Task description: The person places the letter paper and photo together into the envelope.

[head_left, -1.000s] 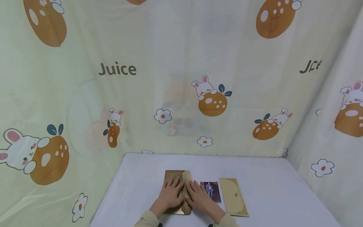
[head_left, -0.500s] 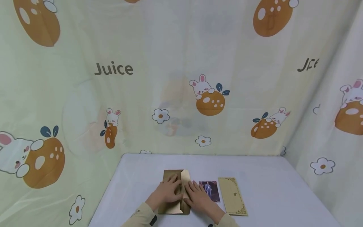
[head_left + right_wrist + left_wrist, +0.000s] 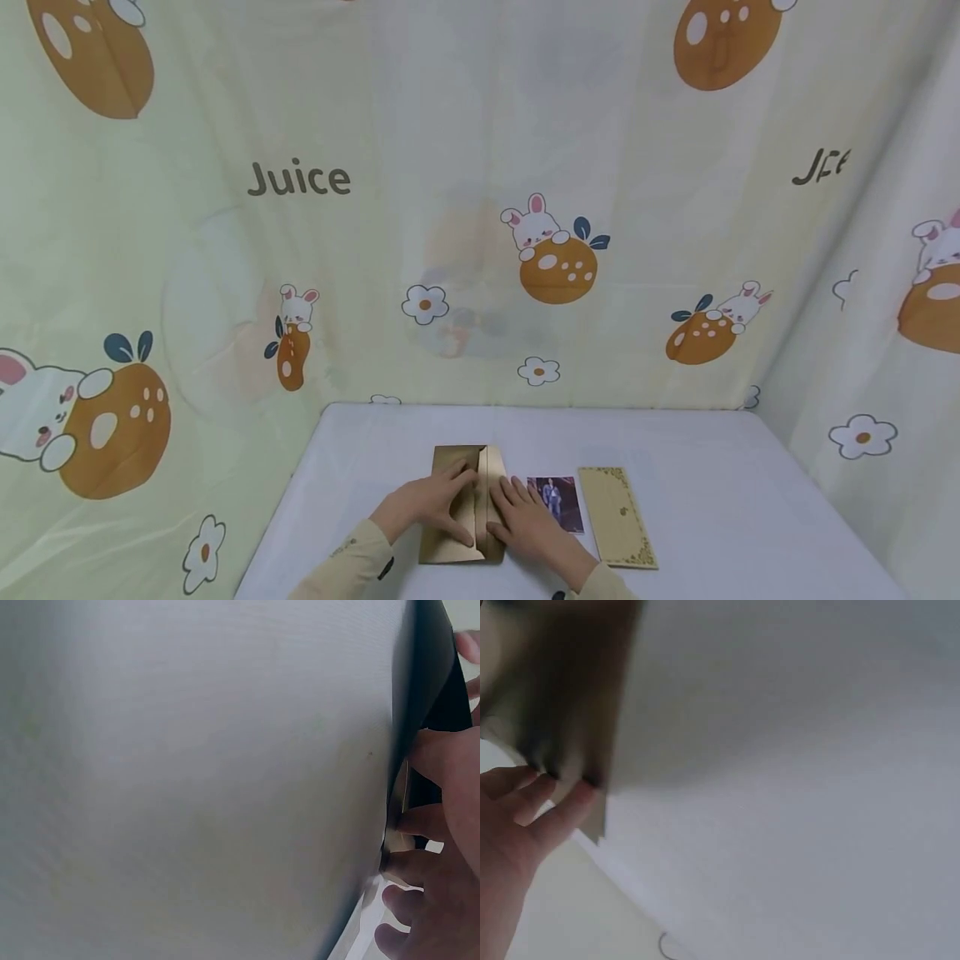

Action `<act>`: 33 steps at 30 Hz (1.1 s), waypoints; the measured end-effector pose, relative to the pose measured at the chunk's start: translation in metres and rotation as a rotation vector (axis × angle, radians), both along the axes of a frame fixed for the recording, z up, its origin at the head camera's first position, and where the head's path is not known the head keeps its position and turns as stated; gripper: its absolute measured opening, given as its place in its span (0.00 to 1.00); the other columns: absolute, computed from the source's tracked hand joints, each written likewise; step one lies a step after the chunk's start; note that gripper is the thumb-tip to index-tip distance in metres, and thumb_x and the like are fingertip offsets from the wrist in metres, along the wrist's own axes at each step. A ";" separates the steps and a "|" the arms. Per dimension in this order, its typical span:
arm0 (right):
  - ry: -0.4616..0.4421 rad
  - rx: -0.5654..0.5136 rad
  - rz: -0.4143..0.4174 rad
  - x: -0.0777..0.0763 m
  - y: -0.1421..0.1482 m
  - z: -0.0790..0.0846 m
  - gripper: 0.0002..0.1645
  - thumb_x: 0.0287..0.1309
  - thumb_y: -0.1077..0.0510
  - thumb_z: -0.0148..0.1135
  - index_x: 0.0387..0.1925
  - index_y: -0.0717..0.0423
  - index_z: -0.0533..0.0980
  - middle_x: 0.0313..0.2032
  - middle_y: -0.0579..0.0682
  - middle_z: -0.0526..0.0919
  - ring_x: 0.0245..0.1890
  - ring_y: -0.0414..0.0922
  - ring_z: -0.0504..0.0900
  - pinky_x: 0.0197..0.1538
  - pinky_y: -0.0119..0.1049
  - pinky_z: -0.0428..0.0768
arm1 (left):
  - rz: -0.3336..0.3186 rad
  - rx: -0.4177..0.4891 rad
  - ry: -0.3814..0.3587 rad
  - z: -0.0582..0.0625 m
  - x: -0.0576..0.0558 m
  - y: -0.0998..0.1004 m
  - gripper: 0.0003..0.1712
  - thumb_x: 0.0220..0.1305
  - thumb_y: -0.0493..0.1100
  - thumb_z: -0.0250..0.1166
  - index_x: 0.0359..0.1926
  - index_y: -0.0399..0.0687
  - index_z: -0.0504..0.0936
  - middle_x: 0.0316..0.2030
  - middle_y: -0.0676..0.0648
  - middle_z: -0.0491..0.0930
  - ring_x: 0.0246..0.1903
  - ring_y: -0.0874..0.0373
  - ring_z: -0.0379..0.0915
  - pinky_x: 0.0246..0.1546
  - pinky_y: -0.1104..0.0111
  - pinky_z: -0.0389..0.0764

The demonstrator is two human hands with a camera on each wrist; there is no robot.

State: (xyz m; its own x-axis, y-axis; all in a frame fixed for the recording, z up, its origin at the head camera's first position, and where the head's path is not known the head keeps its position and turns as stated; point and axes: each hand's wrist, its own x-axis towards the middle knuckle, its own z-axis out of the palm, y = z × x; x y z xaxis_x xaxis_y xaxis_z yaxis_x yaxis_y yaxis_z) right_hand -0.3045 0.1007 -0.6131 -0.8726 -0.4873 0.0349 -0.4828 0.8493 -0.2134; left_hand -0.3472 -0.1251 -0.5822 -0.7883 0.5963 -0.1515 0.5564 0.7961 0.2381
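Observation:
A gold envelope (image 3: pixel 444 552) lies on the table in the head view, its paler flap (image 3: pixel 492 463) along the right side. My left hand (image 3: pixel 422 502) is over its left part, with thumb and fingers spread apart and the tips touching the gold paper near the slit. In the left wrist view the fingers (image 3: pixel 561 816) reach onto the envelope's surface. My right hand (image 3: pixel 529 528) rests nearly flat on the flap with its fingers extended. Just beyond that hand lies a dark photo (image 3: pixel 566 502), partly covered by it.
A cream card (image 3: pixel 617 518) with an ornate brown border lies right of the photo. Everything sits on a white table (image 3: pixel 712 483). Behind and at both sides hangs a printed curtain (image 3: pixel 637 167) with rabbits and oranges.
My left hand has drawn back to the left from lying flat on the envelope, its thumb and fingers now spread. My right hand stays on the flap. The head view has shifted slightly.

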 end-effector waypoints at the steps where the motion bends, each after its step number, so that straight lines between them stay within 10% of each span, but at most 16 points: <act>1: -0.001 -0.002 -0.001 0.000 0.000 0.000 0.39 0.72 0.40 0.53 0.73 0.60 0.64 0.74 0.64 0.63 0.74 0.65 0.60 0.73 0.63 0.57 | -0.008 -0.003 -0.003 0.000 0.000 -0.002 0.59 0.43 0.81 0.69 0.72 0.64 0.60 0.78 0.38 0.53 0.69 0.43 0.67 0.53 0.53 0.81; 33: -0.072 -0.180 -0.064 -0.004 0.020 0.007 0.40 0.66 0.43 0.62 0.70 0.61 0.66 0.73 0.68 0.62 0.74 0.67 0.59 0.71 0.67 0.58 | -0.046 -0.039 0.067 0.003 0.002 -0.002 0.61 0.39 0.81 0.70 0.71 0.61 0.60 0.75 0.34 0.58 0.67 0.41 0.69 0.53 0.52 0.82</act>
State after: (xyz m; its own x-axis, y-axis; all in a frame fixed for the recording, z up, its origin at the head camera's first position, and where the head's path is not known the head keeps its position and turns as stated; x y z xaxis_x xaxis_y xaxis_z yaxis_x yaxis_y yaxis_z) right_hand -0.3089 0.1211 -0.6056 -0.9050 -0.4222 0.0531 -0.4071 0.8228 -0.3965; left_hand -0.3454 -0.1269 -0.5788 -0.7693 0.6269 -0.1230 0.6065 0.7772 0.1680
